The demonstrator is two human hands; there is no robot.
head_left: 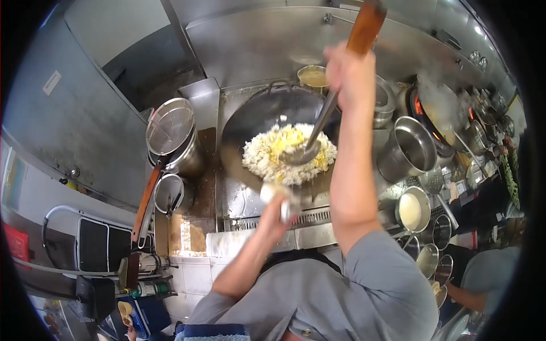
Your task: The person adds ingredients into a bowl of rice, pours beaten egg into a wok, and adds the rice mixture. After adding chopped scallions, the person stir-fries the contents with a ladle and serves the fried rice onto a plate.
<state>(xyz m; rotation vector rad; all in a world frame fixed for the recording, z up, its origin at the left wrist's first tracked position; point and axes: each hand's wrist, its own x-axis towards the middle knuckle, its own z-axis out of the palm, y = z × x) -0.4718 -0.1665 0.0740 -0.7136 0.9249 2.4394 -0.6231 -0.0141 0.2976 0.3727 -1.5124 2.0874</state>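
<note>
My right hand [355, 74] is closed round the long handle of a ladle [325, 116], just below its wooden end. The ladle's bowl rests in a mound of white rice with yellow egg [264, 153]. This rice lies in a large dark wok [244, 116] in front of me. At the wok's near rim, my left hand [274, 219] is closed round a white cloth [276, 192]. Motion blurs that hand, and whether the cloth wraps a wok handle is hidden.
Left of the wok, a round strainer [170, 126] lies across a metal pot [192, 159]. A bowl [312, 76] stands behind the wok. To the right are a steel pot [406, 149], a pan of pale liquid [413, 210] and another steaming wok [441, 108] over flames. A person [489, 278] stands at right.
</note>
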